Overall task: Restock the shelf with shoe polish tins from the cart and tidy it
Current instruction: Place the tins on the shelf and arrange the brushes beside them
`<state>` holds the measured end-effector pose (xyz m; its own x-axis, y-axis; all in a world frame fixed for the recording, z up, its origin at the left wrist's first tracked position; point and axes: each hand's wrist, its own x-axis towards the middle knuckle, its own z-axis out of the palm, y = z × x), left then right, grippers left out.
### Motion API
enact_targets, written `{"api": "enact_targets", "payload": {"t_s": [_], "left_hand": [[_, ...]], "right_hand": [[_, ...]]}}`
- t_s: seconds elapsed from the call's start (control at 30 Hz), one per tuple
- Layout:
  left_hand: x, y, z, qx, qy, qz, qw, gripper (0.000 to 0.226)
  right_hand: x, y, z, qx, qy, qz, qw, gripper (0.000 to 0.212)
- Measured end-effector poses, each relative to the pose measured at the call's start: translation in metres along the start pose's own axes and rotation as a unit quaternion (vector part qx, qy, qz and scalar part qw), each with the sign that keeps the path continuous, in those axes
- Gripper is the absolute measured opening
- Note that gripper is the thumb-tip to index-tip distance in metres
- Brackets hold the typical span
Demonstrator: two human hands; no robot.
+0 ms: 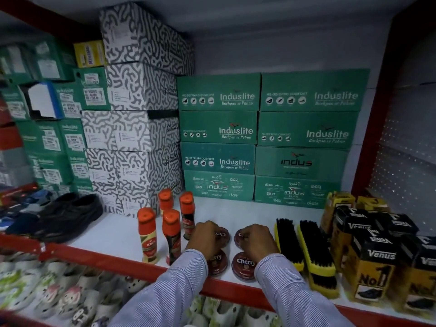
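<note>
Two hands set round dark red shoe polish tins in place on a white shelf, low in the centre of the frame.

The left hand (204, 237) curls down over the rear left tin (221, 234), the right hand (256, 240) over the rear right tin (239, 236); the fingers look closed on each, though how firmly cannot be told. Two more "Cherry" tins (244, 265) sit just in front, at the red shelf edge (113, 261). This seems the placing-and-squaring step; next likely means letting go and lining the rows up. Room is narrow: orange-capped polish bottles (147, 234) stand close on the left, yellow-backed black brushes (315, 249) on the right. Open white shelf lies behind, before the green shoe boxes (218, 159).
</note>
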<state>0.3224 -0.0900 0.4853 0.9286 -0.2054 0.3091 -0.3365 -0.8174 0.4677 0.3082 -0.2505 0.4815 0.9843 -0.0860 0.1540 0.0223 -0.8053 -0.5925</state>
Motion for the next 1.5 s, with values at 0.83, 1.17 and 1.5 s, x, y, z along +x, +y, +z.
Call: {"api": "enact_targets", "payload": {"t_s": [0.83, 1.17, 1.5], "left_hand": [[-0.07, 0.0, -0.028, 0.035, -0.011, 0.018, 0.999, 0.031], [-0.083, 0.0, -0.027, -0.07, 0.0, -0.015, 0.997, 0.033], [-0.079, -0.003, -0.018, -0.08, -0.01, -0.043, 0.996, 0.045]], "right_hand": [[-0.084, 0.0, -0.002, -0.025, 0.063, -0.058, 0.996, 0.021], [-0.089, 0.008, 0.009, 0.064, 0.117, -0.08, 0.988, 0.019], [-0.088, 0.005, 0.013, 0.035, 0.116, -0.066, 0.99, 0.024]]}}
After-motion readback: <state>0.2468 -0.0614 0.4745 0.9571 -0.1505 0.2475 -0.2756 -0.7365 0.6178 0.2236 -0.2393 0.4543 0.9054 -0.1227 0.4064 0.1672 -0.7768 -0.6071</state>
